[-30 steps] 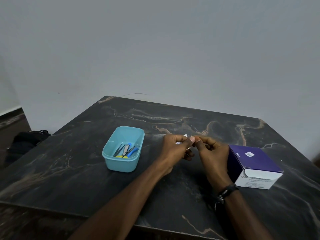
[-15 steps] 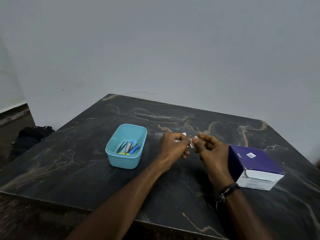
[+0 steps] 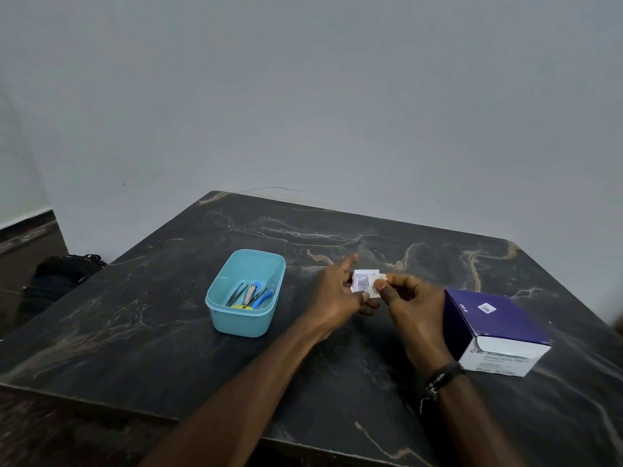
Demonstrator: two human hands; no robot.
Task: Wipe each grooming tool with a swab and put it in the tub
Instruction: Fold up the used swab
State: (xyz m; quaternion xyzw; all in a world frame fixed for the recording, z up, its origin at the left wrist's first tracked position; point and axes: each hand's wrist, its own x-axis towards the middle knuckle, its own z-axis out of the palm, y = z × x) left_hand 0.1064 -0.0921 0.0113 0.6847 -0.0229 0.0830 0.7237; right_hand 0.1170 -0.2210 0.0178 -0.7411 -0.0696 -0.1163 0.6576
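Observation:
A teal plastic tub stands on the dark marble table, left of my hands. Inside it lie several grooming tools: a metal nail clipper, tweezers, and blue and yellow pieces. My left hand and my right hand hold a small white swab packet between them above the table. The left thumb and fingers pinch its left side; the left index finger points away. The right thumb and forefinger pinch its right edge.
A purple and white swab box lies on the table just right of my right hand. A black bag sits on the floor beyond the table's left edge. A grey wall rises behind the table.
The packet has become more exposed between my fingers, and my left index finger has stretched out. Both hands stay in about the same spot over the table.

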